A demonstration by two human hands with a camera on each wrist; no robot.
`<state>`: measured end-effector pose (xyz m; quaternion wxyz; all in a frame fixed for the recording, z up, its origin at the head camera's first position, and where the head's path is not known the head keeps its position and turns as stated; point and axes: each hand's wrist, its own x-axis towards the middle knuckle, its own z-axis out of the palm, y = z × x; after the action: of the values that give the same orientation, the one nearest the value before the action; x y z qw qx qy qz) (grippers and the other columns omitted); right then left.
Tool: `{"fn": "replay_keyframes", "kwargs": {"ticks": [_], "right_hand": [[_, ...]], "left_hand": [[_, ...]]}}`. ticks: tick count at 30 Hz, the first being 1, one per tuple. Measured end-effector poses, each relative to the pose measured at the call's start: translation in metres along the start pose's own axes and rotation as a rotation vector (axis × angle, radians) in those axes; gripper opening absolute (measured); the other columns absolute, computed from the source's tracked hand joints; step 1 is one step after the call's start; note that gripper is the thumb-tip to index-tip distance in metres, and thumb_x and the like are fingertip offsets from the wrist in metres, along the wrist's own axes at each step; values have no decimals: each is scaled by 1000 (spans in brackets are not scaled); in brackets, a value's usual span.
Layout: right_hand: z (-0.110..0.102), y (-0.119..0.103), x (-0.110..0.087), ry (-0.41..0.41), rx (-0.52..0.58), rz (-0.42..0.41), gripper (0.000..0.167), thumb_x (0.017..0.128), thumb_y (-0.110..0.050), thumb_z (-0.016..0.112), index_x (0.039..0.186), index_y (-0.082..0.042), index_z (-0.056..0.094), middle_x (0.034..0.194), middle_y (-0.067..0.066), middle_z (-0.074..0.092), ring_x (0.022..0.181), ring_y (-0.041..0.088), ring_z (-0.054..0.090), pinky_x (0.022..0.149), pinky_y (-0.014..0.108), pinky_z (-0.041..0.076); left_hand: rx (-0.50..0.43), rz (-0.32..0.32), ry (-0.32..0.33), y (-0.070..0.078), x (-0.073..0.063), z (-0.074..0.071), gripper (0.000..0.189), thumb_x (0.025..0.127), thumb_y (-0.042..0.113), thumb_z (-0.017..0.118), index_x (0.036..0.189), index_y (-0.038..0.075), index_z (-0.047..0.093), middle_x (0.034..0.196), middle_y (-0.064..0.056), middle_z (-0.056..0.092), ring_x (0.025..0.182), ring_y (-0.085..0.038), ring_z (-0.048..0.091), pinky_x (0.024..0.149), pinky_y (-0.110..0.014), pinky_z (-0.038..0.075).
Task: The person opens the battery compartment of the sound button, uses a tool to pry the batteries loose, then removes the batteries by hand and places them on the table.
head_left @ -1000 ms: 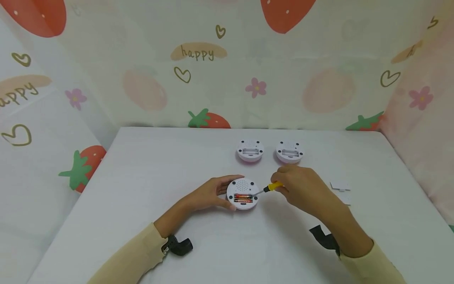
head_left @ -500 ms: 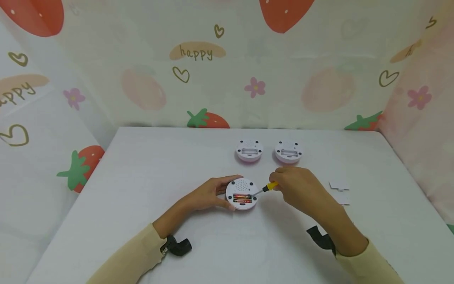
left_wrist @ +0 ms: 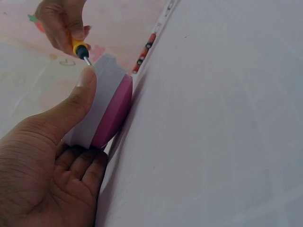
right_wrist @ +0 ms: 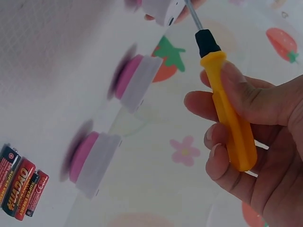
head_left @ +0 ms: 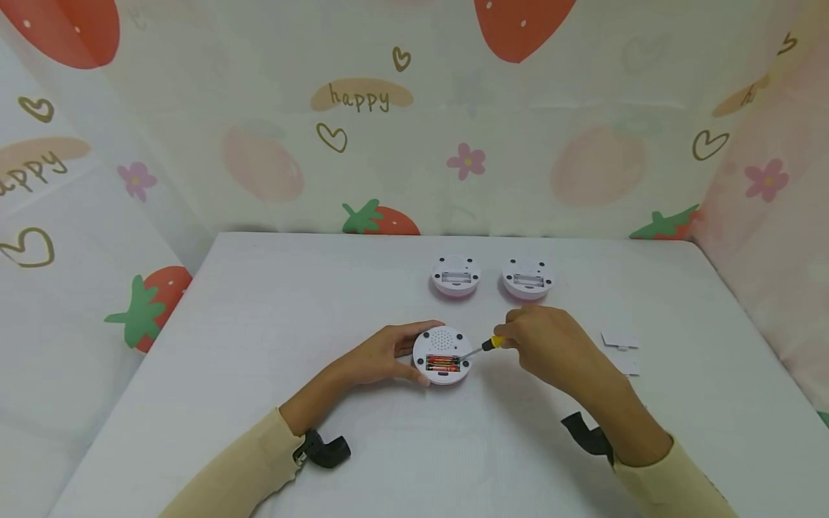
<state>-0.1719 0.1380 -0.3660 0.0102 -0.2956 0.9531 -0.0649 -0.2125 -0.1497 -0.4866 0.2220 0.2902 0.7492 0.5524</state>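
My left hand (head_left: 378,354) grips a round white-and-pink battery device (head_left: 442,337) from its left side, thumb at the near edge and fingers around the far edge. Its base faces up, showing a grid of small holes and an uncovered battery compartment with red batteries (head_left: 443,363) in it. In my right hand (head_left: 550,342) is a screwdriver (right_wrist: 232,123) with a yellow handle and black collar. The metal tip meets the right end of the compartment in the head view. From the left wrist, the device (left_wrist: 102,101) appears edge-on, with the thumb across its white part.
Two similar devices, one (head_left: 456,276) at the back middle and one (head_left: 527,279) to its right, lie base up with bare compartments. Small white covers (head_left: 620,339) lie at the right, partly behind the right arm. Several loose red-and-black batteries (right_wrist: 21,182) lie on the white tabletop (head_left: 311,288).
The right hand and screwdriver have shifted very slightly, and less of the yellow handle shows. The tip stays at the compartment's right end; the left hand and device hold their place.
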Motion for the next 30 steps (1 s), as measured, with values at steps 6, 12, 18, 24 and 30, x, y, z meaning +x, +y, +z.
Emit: {"fn": "replay_keyframes", "kwargs": {"ticks": [6,12,18,24,30], "right_hand": [[1,2,0,-12,-4,16,22,84,-6,81,105,-14,82,76,-5,63,63,13,47,55,23,39],[3,3,1,-32,-3,49,21,86,-5,80,105,-15,82,78,-3,64,64,15,49,55,23,41],[5,3,1,-34,-6,58,21,87,-6,79,106,-14,82,80,-2,65,64,15,49,55,23,41],[7,4,-1,-16,-4,46,22,86,-2,78,103,-14,82,79,-4,64,64,14,47,54,24,40],[8,5,-1,18,1,27,21,85,0,76,100,-13,82,77,-5,64,63,12,46,54,24,40]], "left_hand": [[7,-9,3,2,0,0,92,77,7,89,155,19,43,155,0,47,138,-15,49,114,-27,39],[2,-12,3,2,0,0,92,77,7,89,156,19,42,155,1,46,139,-15,48,114,-27,38],[16,-13,7,2,-1,0,92,77,9,89,155,20,43,155,2,46,138,-14,49,114,-27,39],[27,-23,10,2,-2,1,91,77,10,90,155,22,43,155,3,47,138,-13,48,114,-27,38],[24,-17,10,2,-1,1,92,77,9,90,155,20,43,155,2,46,139,-13,48,115,-26,38]]}}
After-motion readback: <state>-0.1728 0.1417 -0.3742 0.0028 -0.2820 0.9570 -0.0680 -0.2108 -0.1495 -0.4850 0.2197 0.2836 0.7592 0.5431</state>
